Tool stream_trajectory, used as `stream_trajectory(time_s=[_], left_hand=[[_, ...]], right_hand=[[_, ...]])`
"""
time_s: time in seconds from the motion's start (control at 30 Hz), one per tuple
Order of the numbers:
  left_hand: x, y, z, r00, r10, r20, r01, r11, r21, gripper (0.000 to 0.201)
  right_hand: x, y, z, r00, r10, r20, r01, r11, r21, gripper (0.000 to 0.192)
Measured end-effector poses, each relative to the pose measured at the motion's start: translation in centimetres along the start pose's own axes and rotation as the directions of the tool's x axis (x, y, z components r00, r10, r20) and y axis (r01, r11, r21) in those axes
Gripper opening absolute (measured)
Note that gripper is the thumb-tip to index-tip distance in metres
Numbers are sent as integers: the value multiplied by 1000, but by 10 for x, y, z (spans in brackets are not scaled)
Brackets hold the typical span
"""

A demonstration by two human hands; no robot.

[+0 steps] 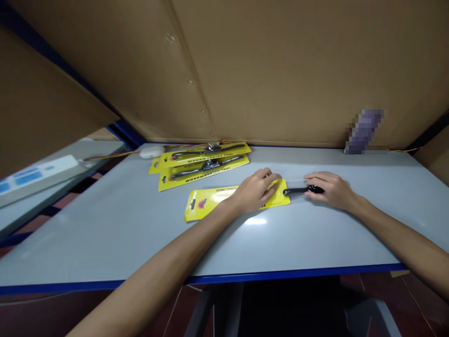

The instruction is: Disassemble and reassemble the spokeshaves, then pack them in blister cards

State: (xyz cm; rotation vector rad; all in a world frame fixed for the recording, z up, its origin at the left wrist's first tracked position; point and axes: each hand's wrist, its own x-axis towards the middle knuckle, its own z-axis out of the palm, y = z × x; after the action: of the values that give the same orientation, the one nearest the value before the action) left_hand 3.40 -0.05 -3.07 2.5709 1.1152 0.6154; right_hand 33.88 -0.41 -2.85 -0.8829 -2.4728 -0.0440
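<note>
A yellow backing card lies flat on the grey table. My left hand presses down on the card's right half. A black tool handle sticks out past the card's right end, inside a clear blister. My right hand grips that handle's far end. Two packaged tools on yellow cards lie stacked farther back, to the left.
Brown cardboard walls close off the back and left. A white oval object with a cable lies at the back left. A white power strip rests on a neighbouring surface at left. The table's blue front edge is near me.
</note>
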Motion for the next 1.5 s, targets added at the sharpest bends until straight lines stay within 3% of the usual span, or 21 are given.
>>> stream_trajectory(time_s=[0.33,0.6,0.73,0.87,0.97,1.03,1.07,1.13,1.17,1.33,1.43,1.5], left_hand=[[2,-13,-10,996,-93,-7,90,979,-181,39],[-2,-31,-30,988,-148,52,145,988,62,56],[-3,-34,-30,986,-158,48,151,981,118,57],[-5,-36,-26,990,-138,31,134,984,117,55],[-5,-37,-24,993,-115,19,112,986,124,51],[-5,-37,-23,995,-96,1,95,985,144,49],[-5,-38,-23,997,-82,-10,83,985,151,47],[-4,-38,-22,998,-49,-29,53,988,148,44],[-4,-38,-22,999,-32,-36,36,989,141,42],[-2,-34,-22,999,-30,-12,32,986,163,40],[-1,-27,-23,992,-126,29,117,967,227,40],[0,-21,-24,974,-224,41,201,932,301,39]], right_hand=[[-1,-4,1,999,13,-33,-13,1000,-7,23],[-2,-4,2,995,-33,-96,32,999,-17,20],[-2,-1,-10,977,-49,-207,45,999,-23,16],[-9,24,-41,942,104,-318,-131,989,-64,23],[-26,61,-64,916,337,-217,-369,921,-128,32],[-40,85,-72,855,518,-34,-513,833,-207,39],[-46,95,-75,799,598,62,-566,783,-258,39],[-55,108,-77,670,725,159,-642,674,-366,36],[-57,110,-77,630,758,169,-656,636,-407,35],[-51,93,-77,548,829,116,-677,520,-521,30],[-45,81,-79,493,861,125,-689,475,-547,32],[-44,77,-79,495,862,112,-689,468,-554,32]])
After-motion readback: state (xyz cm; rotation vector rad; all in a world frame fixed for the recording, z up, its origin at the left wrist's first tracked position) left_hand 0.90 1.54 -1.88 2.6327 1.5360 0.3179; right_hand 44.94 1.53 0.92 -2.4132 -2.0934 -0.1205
